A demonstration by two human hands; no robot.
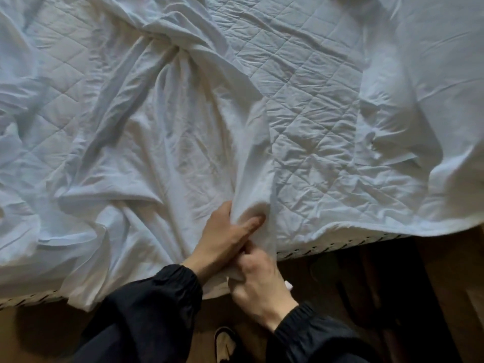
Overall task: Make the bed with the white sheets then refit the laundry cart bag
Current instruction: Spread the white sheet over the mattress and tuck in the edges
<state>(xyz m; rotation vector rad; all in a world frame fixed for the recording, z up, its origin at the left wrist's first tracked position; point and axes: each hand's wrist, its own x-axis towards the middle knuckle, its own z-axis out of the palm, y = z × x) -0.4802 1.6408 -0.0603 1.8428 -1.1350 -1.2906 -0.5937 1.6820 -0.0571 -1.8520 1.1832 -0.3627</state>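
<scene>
Dark sleeves (146, 310) bottom centre. Left hand (227, 231) curls round bunched fold of white sheet (157, 153) at near bed edge (327, 248); right hand (259, 279) pinches hem just below. Sheet crumpled left-centre, quilted pad (314, 113) bare centre-right. Step: spreading sheet. Next likely: draw hem rightward over pad.

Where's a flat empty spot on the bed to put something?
The bare quilted pad in the middle, between the bunched sheet and the heaped cloth on the right. Crowded: the near edge, where the left hand and right hand grip the sheet.
</scene>
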